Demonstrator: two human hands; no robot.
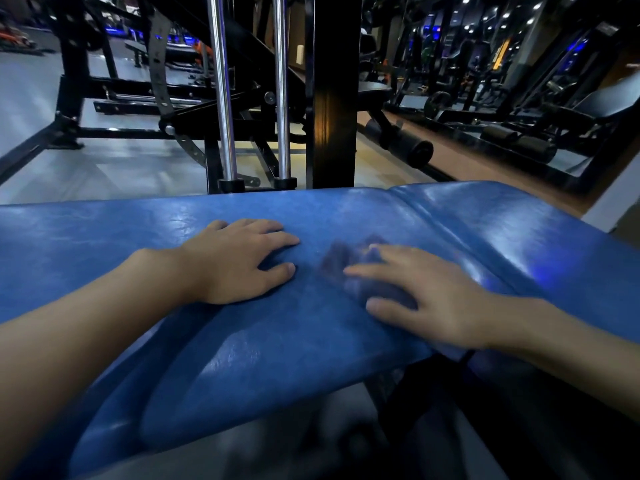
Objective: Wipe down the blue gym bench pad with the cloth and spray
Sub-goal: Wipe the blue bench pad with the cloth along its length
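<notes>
**Both hands on the blue bench pad, cloth under the right**

Nearest, the rounded front edge of the blue bench pad (259, 358) curves down toward the viewer, with both bare forearms reaching over it. The left hand (239, 261) lies palm-down on the vinyl, its fingers (277, 237) straight, close together and pointing toward the right hand, holding nothing. Just beyond those fingertips, across a narrow strip of bare pad, the right hand (440, 299) rests on a bunched purplish cloth (341, 258). Its fingers (367, 271) are spread and nearly straight, pressing the cloth flat against the pad rather than curling round it. The cloth is blurred; part of it sticks out ahead of the fingertips and part shows between index finger and thumb. Behind the right fingers a seam (415, 216) splits the pad into two sections. Past the pad's far edge, beyond the left fingers, stand two chrome rods (221, 98) and a black upright post (334, 98) on the grey floor (104, 168). Farther off are dark gym machines with foam rollers (412, 150).
</notes>
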